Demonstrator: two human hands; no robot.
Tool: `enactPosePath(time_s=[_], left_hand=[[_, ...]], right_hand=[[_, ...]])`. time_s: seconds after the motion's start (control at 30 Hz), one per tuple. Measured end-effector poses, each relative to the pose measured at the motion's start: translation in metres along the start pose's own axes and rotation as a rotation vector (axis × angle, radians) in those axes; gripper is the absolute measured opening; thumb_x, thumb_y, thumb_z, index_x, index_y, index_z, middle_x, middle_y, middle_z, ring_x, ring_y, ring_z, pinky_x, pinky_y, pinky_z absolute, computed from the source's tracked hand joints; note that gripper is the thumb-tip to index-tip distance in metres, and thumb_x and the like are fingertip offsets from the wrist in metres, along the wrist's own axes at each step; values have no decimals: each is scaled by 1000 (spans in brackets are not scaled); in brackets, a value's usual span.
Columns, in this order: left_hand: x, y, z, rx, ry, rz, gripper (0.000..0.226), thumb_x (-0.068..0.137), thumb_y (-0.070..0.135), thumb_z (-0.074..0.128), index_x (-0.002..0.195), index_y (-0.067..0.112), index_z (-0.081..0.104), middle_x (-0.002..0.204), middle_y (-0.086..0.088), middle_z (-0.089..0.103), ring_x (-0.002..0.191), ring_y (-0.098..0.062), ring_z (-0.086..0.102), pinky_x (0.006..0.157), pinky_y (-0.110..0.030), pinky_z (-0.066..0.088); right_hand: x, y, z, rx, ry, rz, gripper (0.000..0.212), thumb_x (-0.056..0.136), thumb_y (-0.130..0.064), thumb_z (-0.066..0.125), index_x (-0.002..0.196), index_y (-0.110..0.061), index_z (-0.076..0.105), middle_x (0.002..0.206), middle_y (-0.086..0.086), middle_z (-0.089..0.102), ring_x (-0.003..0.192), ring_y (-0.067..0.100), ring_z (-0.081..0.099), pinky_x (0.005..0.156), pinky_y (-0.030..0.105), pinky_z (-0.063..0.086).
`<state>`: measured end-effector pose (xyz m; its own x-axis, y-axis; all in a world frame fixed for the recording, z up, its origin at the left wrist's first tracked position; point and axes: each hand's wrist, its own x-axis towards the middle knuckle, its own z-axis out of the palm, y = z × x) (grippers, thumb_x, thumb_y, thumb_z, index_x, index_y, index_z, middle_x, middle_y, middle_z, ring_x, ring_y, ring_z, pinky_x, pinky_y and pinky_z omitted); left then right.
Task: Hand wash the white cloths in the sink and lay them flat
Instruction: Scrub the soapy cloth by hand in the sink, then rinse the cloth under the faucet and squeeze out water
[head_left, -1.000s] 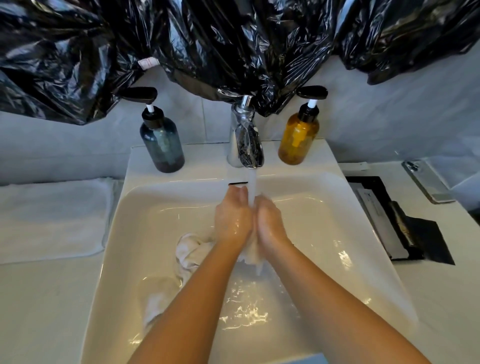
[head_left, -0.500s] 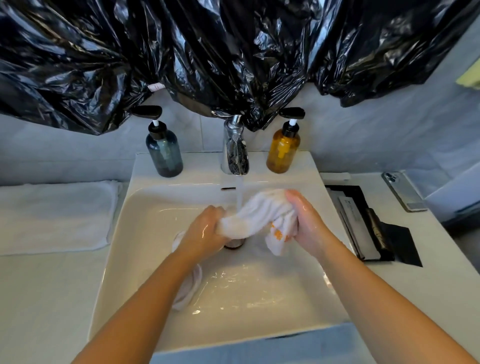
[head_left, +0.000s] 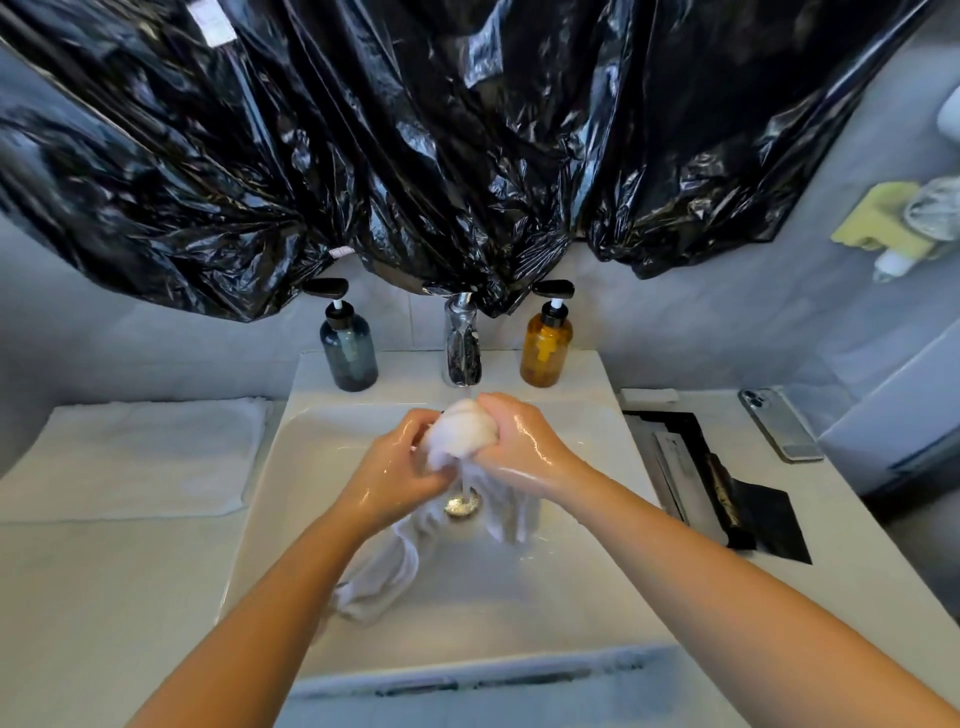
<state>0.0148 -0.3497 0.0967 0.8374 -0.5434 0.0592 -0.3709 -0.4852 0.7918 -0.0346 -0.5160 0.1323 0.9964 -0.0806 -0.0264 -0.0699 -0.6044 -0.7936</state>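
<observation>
A wet white cloth is bunched into a ball between my two hands, right under the chrome tap, and water runs over it. My left hand grips its left side and my right hand grips its right side. Loose ends of the cloth hang down toward the drain. A second white cloth lies crumpled in the white sink, partly hidden under my left forearm.
A grey pump bottle and an amber pump bottle flank the tap. A white towel lies flat on the counter to the left. On the right counter are a black tray and a phone. Black plastic sheeting hangs above.
The cloth was stretched between my hands; now it is squeezed into a tight ball under the tap. My hands have come together. The camera has tilted up.
</observation>
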Motion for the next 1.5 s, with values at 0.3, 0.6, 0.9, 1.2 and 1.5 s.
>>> enactPosePath(time_s=[0.3, 0.6, 0.9, 1.2, 1.5], left_hand=[[1, 28, -17, -201, -67, -123, 53, 64, 45, 65, 110, 20, 55, 99, 4, 63, 88, -16, 62, 71, -24, 53], [9, 94, -95, -74, -129, -91, 22, 88, 4, 67, 105, 17, 68, 89, 4, 70, 77, -7, 66, 65, -15, 50], [29, 166, -104, -84, -20, 31, 37, 65, 21, 60, 100, 9, 59, 87, -7, 60, 78, -17, 58, 69, -35, 49], [52, 220, -65, -372, 57, 7, 37, 63, 18, 55, 100, 12, 58, 80, -1, 55, 74, -16, 54, 62, -29, 44], [35, 216, -75, -456, 23, 134, 23, 63, 9, 53, 85, 14, 52, 78, -5, 51, 73, -18, 52, 59, -29, 41]], right_hand=[[3, -11, -56, 346, 139, 5, 36, 93, -5, 67, 128, -4, 58, 121, 11, 66, 109, 19, 63, 87, 20, 52], [3, -17, -61, 437, 33, -18, 44, 89, 5, 61, 124, -20, 54, 109, -2, 60, 108, 18, 58, 84, 25, 49], [2, -31, -48, 620, -293, -145, 64, 86, -5, 77, 133, -36, 47, 122, -13, 64, 111, -5, 63, 88, 19, 52], [-2, -26, -8, 820, 88, -139, 72, 67, -10, 86, 132, -12, 57, 119, -4, 71, 106, -3, 66, 78, 10, 50], [-9, -2, 11, 638, 179, 100, 32, 88, -13, 76, 117, -15, 63, 105, 1, 72, 101, 19, 67, 76, 17, 50]])
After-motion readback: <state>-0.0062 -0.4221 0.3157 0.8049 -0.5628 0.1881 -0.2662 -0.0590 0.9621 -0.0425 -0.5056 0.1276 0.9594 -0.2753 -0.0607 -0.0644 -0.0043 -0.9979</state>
